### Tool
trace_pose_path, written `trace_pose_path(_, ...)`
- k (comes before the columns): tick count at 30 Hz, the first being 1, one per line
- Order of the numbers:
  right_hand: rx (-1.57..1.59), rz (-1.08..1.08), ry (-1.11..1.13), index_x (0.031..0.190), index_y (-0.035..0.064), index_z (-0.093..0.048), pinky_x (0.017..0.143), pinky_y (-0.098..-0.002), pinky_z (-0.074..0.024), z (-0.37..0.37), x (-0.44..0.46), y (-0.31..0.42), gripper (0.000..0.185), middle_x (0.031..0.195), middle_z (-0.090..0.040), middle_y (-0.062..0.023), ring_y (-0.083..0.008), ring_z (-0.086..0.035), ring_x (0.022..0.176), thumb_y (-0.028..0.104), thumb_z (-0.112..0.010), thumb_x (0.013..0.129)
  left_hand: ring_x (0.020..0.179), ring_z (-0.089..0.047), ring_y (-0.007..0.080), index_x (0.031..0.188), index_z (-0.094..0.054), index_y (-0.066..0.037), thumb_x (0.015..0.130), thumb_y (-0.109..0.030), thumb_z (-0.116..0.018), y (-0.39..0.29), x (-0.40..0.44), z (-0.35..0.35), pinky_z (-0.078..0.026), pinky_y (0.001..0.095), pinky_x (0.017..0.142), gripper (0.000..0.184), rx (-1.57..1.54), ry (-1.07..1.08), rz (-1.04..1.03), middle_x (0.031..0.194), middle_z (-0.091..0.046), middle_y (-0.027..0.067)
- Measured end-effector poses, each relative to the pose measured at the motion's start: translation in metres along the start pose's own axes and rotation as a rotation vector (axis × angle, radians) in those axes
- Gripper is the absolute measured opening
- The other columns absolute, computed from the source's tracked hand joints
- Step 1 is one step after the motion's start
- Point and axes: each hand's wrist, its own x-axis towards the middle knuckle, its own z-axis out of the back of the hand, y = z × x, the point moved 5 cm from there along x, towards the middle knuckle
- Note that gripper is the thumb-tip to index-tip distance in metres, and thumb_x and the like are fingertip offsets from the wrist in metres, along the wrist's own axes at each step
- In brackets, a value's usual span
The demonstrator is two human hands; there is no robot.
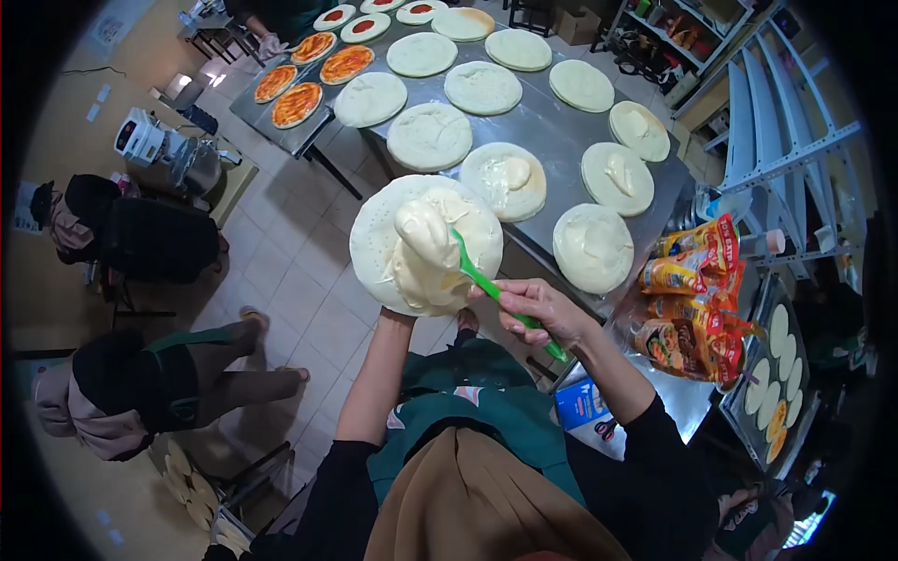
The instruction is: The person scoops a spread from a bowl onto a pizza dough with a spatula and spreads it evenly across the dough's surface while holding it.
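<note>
A person is holding a round dough base in front of the torso, just off the near edge of the metal table. The left hand is supporting it from below; the base is hiding its fingers, so how far they are open cannot be told. The right hand is closing firmly around a green spoon, whose head is sinking into thick pale cream. The step in hand appears to be spreading; the next move seemingly calls for working the mound outward while keeping the base level. Other plain bases are crowding the table, leaving little room between them. Sauced bases are lying farther off. Orange pouches are standing near the right forearm, possibly hindering wide elbow movements.
</note>
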Motion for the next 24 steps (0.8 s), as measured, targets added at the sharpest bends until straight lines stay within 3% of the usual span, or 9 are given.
trace_pose_path(16,0.03,0.126,-0.164,0.135,0.0087,-0.047,0.034,-0.0132,-0.0266,0.06,0.11,0.095,0.04,0.067,-0.047,0.0024,0.0012,-0.034,0.039,0.026,-0.048,0.099,0.126,-0.044,0.0255,0.142,-0.032,-0.008,0.098,-0.039,-0.041,-0.063,0.16,0.017,-0.039,0.0416,0.105,0.054,0.043,0.212,0.127,0.141,-0.041,0.0117)
trace_pose_path(20,0.017,0.159,-0.273,0.133,0.0075,-0.048,0.035,-0.0126,-0.0264,0.078,0.154,0.116,0.038,0.065,-0.048,0.0026,0.0018,-0.033,0.039,0.023,-0.047,0.099,0.13,-0.039,0.0274,0.143,-0.03,-0.006,0.097,-0.044,-0.038,-0.106,0.176,0.042,-0.035,0.0435,0.109,0.06,0.01,0.034,0.149,0.143,-0.039,0.0126)
trace_pose_path(23,-0.086,0.183,-0.397,0.133,0.0106,-0.049,0.038,-0.0206,-0.0375,0.112,0.199,0.115,0.038,0.063,-0.05,-0.0012,-0.0056,-0.042,0.041,0.021,-0.05,0.097,0.129,-0.041,0.0259,0.144,-0.029,-0.009,0.098,-0.04,-0.041,-0.147,0.18,0.057,-0.038,0.043,0.106,0.057,0.07,0.068,0.153,0.144,-0.037,0.0115)
trace_pose_path(24,-0.399,0.295,-0.594,0.132,0.012,-0.05,0.041,-0.0244,-0.0404,0.133,0.217,0.11,0.038,0.063,-0.051,-0.0031,-0.0092,-0.045,0.043,0.021,-0.051,0.096,0.129,-0.041,0.0259,0.144,-0.029,-0.009,0.098,-0.04,-0.041,-0.155,0.187,0.061,-0.038,0.0429,0.106,0.057,0.073,0.063,0.163,0.144,-0.037,0.0115)
